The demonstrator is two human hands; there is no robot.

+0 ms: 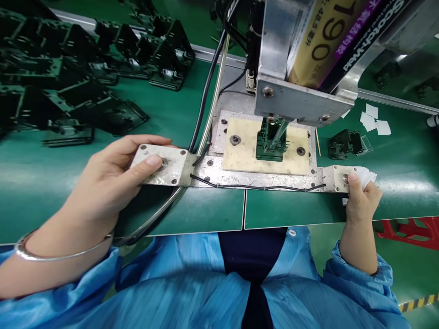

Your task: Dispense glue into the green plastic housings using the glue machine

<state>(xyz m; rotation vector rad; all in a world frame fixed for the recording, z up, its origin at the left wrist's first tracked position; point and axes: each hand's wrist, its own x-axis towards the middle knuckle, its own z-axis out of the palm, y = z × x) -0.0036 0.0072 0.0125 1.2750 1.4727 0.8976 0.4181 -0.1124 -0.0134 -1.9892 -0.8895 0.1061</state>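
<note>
Blue jacket [185,292]; metal button boxes [173,167] under fingers [146,168]

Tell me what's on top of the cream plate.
On the cream plate: a dark part, a clear nozzle over it, and two bolts. Whatever lies under the part is covered.

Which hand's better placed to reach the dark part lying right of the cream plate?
Right, I'd judge: the right hand, thumb on the right button box, is nearer the dark part. The left hand grips the left button box, beyond the cream plate.
</note>
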